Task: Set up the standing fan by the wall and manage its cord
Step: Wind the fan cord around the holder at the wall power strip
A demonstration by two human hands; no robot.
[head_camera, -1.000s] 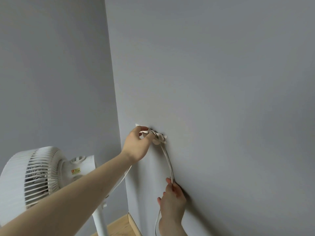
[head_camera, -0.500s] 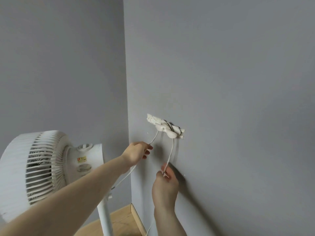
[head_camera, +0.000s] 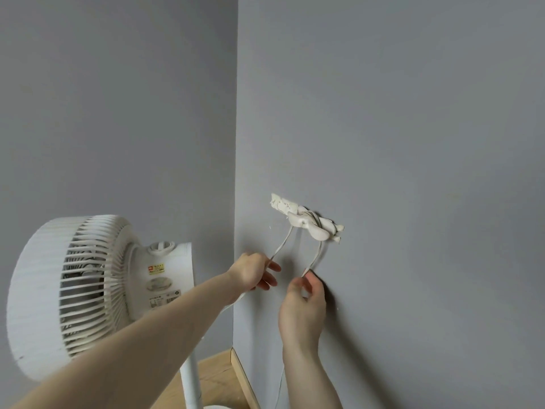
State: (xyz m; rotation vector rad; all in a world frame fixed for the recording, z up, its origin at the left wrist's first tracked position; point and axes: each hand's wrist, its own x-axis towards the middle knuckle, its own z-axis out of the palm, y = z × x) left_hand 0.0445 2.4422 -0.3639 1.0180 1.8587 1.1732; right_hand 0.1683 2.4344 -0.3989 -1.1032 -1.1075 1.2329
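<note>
Fingers (head_camera: 306, 286) of both hands pinching cord (head_camera: 317, 255), hanging from wall hook (head_camera: 306, 225)

We see bare grey wall (head_camera: 413, 143) open above and right of the hook (head_camera: 306, 225). Below it, 2 cord (head_camera: 317, 255) strands hang, each held by a hand, narrowing the gap between. The fan head (head_camera: 73, 290) and pole (head_camera: 191, 382) crowd the left corner.

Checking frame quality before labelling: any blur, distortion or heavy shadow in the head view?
Head view: wide-angle bend at the fan on the left edge; soft even light, no glare; a dark shadow right of the right hand; cord and hook are sharp.
</note>
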